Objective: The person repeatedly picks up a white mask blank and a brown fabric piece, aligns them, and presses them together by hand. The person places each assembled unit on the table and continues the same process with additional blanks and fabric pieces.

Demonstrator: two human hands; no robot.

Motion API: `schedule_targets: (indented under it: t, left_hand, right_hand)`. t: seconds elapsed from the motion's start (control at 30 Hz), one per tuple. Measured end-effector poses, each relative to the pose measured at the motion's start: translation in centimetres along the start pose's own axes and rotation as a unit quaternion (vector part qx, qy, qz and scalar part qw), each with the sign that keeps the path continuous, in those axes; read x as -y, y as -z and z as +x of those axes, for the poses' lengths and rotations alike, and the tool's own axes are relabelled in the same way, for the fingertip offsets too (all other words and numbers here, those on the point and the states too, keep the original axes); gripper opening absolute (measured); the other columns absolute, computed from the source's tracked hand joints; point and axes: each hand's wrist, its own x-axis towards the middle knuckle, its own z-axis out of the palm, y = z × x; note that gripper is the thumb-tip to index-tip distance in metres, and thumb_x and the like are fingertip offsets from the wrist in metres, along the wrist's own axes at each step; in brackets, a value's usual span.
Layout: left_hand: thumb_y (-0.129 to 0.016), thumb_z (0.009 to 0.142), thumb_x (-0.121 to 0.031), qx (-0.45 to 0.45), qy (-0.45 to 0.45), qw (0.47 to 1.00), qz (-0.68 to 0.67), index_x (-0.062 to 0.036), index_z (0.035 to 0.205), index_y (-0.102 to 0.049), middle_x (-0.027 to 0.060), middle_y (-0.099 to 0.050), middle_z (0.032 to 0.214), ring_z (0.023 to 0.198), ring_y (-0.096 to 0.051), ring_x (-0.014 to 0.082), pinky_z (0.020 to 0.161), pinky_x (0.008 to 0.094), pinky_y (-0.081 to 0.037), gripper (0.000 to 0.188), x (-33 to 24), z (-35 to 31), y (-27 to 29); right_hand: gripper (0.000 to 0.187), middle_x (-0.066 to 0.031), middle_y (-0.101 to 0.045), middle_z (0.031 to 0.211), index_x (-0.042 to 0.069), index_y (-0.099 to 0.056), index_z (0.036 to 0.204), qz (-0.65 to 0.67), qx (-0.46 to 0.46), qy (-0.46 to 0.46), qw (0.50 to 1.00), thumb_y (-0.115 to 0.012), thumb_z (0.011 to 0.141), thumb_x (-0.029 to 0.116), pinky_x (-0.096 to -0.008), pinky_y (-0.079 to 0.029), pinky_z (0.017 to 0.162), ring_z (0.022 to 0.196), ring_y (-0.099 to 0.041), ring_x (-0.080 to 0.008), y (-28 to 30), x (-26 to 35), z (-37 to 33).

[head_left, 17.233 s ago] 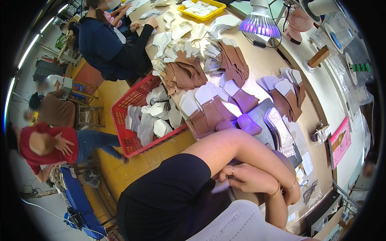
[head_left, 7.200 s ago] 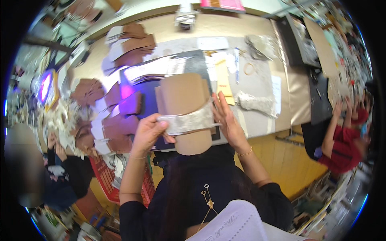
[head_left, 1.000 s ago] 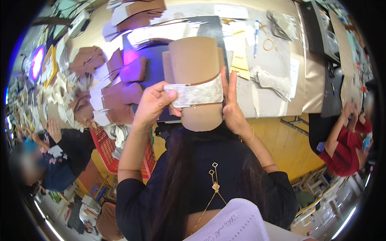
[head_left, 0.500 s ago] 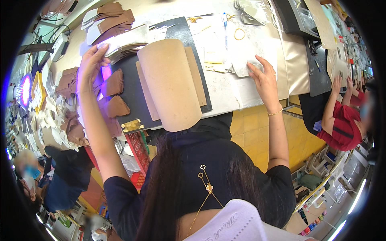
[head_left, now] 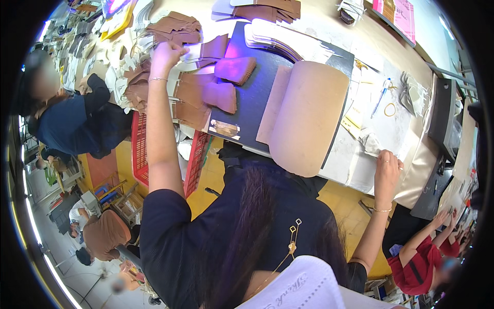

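At the left, my left hand (head_left: 169, 54) reaches over brown leather pieces with white parts (head_left: 198, 55), its fingers curled. Whatever lies between those fingertips is hidden. My right hand (head_left: 388, 170) is closed at the table's near right edge, beside a crumpled whitish piece (head_left: 369, 140); I cannot make out anything in it. Between the hands, a tan curved sheet (head_left: 311, 118) rests on a black board (head_left: 249, 121). A fanned stack of white strips (head_left: 270, 38) lies at the board's far edge, and two small brown stacks (head_left: 235, 69) sit on its left side.
More brown pieces (head_left: 177, 28) are piled at the far left, above a red basket (head_left: 140, 149). A blue pen (head_left: 382, 97), a yellow ring (head_left: 389, 110) and scissors (head_left: 362, 65) lie at right. Co-workers sit on both sides, one in a red shirt (head_left: 419, 262).
My view has turned left. My left hand has left the white strip stack and moved to the brown pieces at left. My right hand's spread fingers have closed, nearer the table edge.
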Motion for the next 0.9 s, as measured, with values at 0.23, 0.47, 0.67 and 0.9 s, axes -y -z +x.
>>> schedule_targets:
  t: [0.23, 0.47, 0.67, 0.9]
  left_hand:
    - [-0.087, 0.062, -0.039, -0.064, 0.019, 0.998, 0.007, 0.0, 0.083, -0.069, 0.0149, -0.069, 0.075, 0.07, -0.066, 0.0248, 0.069, 0.0358, -0.051, 0.048, 0.0, 0.4, -3.7]
    - [-0.086, 0.062, -0.027, -0.064, 0.021, 0.997, -0.048, 0.0003, 0.087, -0.069, 0.0164, -0.071, 0.08, 0.076, -0.069, 0.0255, 0.073, 0.0354, -0.052, 0.041, -1.0, -0.2, -4.1]
    - [-0.079, 0.073, -0.02, 0.113, 0.019, 0.952, -0.283, -0.0029, 0.102, -0.067, 0.0064, -0.069, 0.09, 0.085, -0.066, 0.0158, 0.075, 0.0299, -0.051, 0.036, -0.7, -0.6, -2.7]
    - [-0.07, 0.088, -0.014, 0.276, -0.027, 0.78, -0.561, -0.0049, 0.122, -0.058, 0.0055, -0.065, 0.115, 0.105, -0.061, 0.0174, 0.095, 0.0372, -0.048, 0.038, -1.2, -3.3, 0.5]
  right_hand:
    - [0.02, -0.0114, -0.062, 0.09, 0.002, -0.056, 0.1, 0.092, 0.141, -0.045, 0.985, -0.064, 0.082, 0.0, -0.0363, -0.043, 0.076, 0.076, -0.059, -0.0302, 2.6, -1.0, 0.3]
    - [0.023, -0.014, -0.064, 0.119, 0.0, -0.053, 0.099, 0.233, 0.232, -0.138, 0.934, -0.068, 0.081, 0.0, -0.0313, -0.046, 0.063, 0.062, -0.052, -0.0206, 3.9, -1.5, 0.6]
    - [0.022, -0.0127, -0.049, 0.145, 0.003, -0.048, 0.089, 0.301, 0.299, -0.184, 0.887, -0.07, 0.084, 0.006, -0.0252, -0.045, 0.06, 0.067, -0.055, -0.0125, 4.6, -2.0, 0.7]
    - [0.019, -0.0211, -0.041, 0.149, 0.006, -0.048, 0.09, 0.436, 0.279, -0.14, 0.844, -0.068, 0.088, 0.006, -0.0193, -0.045, 0.077, 0.118, -0.05, -0.013, 3.9, -3.4, 0.2]
